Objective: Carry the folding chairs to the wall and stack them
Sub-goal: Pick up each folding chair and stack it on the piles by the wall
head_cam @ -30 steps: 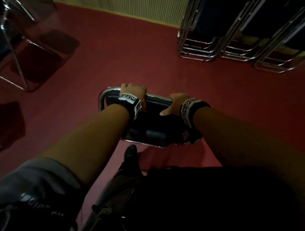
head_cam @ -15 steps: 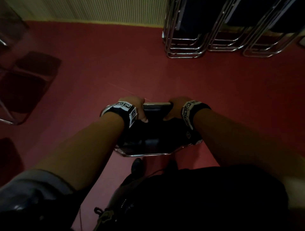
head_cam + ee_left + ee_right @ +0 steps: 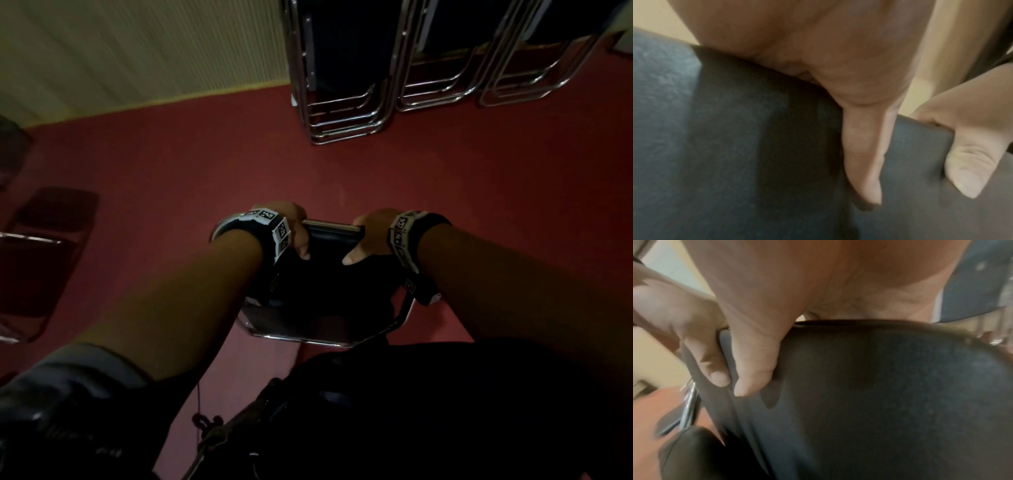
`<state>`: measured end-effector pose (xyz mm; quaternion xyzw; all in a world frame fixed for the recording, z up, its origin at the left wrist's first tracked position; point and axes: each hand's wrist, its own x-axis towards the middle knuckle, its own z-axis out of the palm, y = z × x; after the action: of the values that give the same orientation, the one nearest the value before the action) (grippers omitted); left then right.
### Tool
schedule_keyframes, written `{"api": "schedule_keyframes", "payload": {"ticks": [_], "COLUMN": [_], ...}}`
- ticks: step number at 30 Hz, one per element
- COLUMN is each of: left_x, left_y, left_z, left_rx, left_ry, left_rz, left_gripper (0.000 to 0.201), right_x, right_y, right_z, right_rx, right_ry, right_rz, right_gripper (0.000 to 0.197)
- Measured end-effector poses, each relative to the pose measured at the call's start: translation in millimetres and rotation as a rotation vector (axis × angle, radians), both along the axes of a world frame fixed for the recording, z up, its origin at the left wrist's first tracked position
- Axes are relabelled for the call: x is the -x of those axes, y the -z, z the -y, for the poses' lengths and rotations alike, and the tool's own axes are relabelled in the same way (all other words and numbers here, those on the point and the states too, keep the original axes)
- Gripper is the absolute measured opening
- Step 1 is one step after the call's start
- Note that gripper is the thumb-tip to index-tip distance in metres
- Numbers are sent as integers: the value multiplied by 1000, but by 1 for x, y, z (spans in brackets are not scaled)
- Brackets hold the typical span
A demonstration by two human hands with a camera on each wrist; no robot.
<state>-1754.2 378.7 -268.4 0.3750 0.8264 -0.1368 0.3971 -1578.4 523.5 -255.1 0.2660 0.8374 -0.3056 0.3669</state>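
Black padded folding chair with a chrome tube frame (image 3: 329, 294) is held folded in front of the person's body, off the dark red carpeted floor (image 3: 479, 192), its top edge gripped by both hands. Left hand (image 3: 291, 228) grasps the top left part: its fingers wrap over the far side of the backrest while the thumb (image 3: 863, 162) lies down the near face of the black pad. Right hand (image 3: 371, 234) grasps the top edge just beside it on the right, thumb (image 3: 754, 369) likewise pressed on the near side of the pad and the other fingers curled over the top. Both wrists wear black bands with white patterned marker tiles (image 3: 274, 226).

Ahead, near a cream ribbed wall (image 3: 137, 51), three stacks of folded black chairs with chrome legs (image 3: 346, 85) stand on the carpet. At the left edge, an open dark-seated chair (image 3: 44, 240) stands well apart.
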Motion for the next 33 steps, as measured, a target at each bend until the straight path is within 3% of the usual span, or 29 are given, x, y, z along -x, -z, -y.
{"api": "schedule_keyframes", "payload": {"ticks": [2,6,9,14,18,25,33], "left_x": [-7,-28,-45,-82,-95,-35,55], "left_y": [-9,-31,-41,-49,-40,-25,-11], "left_z": [-58,-170,-240,-333,-383,-430,-459], "left_rx": [10,-48,-139,-275,-350,-328,-276], "left_ry": [44,108,184,311,387,355,241], "left_rz": [6,-28,-67,-65,-82,-72,5], "left_gripper": [83,71,66,59,60,59,67], "right_x": [-10,-39,-61,-102,-118,-59,47], "right_y": [-4,-22,-34,-41,-51,-49,-40], "right_z": [-50,-152,-214,-302,-345,-393,-444], "right_rx": [-3,-52,-145,-235,-248,-244,-248], "right_ry": [29,92,127,230,322,337,213], "right_rz": [2,-21,-18,9,10,-3,71], "right_gripper": [99,60,56,67,40,44,42]}}
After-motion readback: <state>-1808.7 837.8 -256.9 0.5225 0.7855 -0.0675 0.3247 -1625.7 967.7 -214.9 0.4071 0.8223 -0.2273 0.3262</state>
